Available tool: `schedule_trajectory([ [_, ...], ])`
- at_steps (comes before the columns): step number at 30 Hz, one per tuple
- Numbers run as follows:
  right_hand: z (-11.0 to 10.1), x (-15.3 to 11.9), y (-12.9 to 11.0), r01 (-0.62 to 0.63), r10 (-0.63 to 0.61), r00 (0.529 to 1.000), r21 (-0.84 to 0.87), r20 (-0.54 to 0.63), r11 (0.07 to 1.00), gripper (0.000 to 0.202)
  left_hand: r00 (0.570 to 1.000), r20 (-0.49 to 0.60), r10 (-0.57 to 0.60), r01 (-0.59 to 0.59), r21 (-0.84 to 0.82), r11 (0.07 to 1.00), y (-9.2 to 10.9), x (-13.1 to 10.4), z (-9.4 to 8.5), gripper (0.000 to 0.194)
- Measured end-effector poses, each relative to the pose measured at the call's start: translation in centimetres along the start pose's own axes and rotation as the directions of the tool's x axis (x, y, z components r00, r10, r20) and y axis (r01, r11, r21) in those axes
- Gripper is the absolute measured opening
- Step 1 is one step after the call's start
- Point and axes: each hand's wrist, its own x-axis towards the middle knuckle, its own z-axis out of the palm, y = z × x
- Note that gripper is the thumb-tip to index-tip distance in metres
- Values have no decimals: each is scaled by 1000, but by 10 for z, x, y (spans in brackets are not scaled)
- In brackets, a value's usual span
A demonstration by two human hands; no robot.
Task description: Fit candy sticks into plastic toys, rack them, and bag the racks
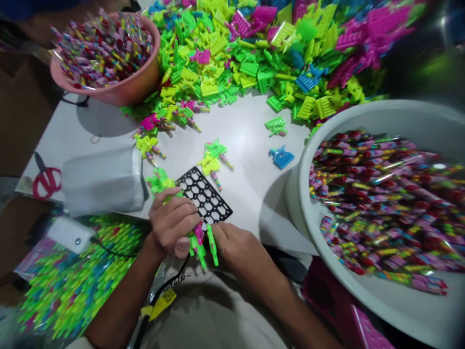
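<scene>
I've got the left hand curled round neon toys — right hand hides its fingertips, can't tell its grip.

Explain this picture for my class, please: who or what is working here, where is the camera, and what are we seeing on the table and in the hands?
There is no machine here: a person works with two bare hands. The single picture comes from a camera worn on the head, looking forward and down. On the white table lie a heap of bright plastic pieces, a black grid with holes, and red-handled scissors. A pink bowl and a pale tub hold many small, colourful items. The left hand holds a bunch of bright pieces; a green piece is at the right hand, its grip partly hidden.
</scene>
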Motion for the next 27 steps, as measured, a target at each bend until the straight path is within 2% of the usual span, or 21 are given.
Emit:
schedule_trajectory([
  [6,-6,5,9,49,-49,998,-2,34,999,16,999,-51,-1,0,-6,1000,0,-3,6,55],
  [10,-13,12,11,8,-10,998,29,61,1000,19,995,-101,5,-7,-25,1000,1,-2,10,52],
  [14,-24,23,7,-91,68,988,170,138,981,24,990,-140,12,-16,-29,999,2,0,10,48],
  [17,-35,26,5,-154,114,973,198,201,968,25,990,-140,31,-35,-30,999,3,0,7,46],
  [20,-47,26,10,-171,121,965,207,231,963,17,993,-110,43,-46,-28,999,9,-1,5,46],
  [21,-50,27,13,-185,145,970,211,193,960,13,994,-96,47,-50,-27,998,13,-2,6,45],
  [23,-52,36,22,-258,260,966,174,12,950,12,996,-73,43,-45,-29,999,23,-3,8,44],
  [25,-49,53,31,-383,394,899,91,-192,919,22,998,-64,21,-23,-34,999,35,-4,10,45],
  [26,-45,64,36,-443,442,864,55,-240,895,29,997,-74,19,-22,-43,999,41,-6,11,47],
  [27,-41,74,40,-488,480,844,28,-241,872,34,995,-95,2,-9,-75,997,46,-9,10,49],
])
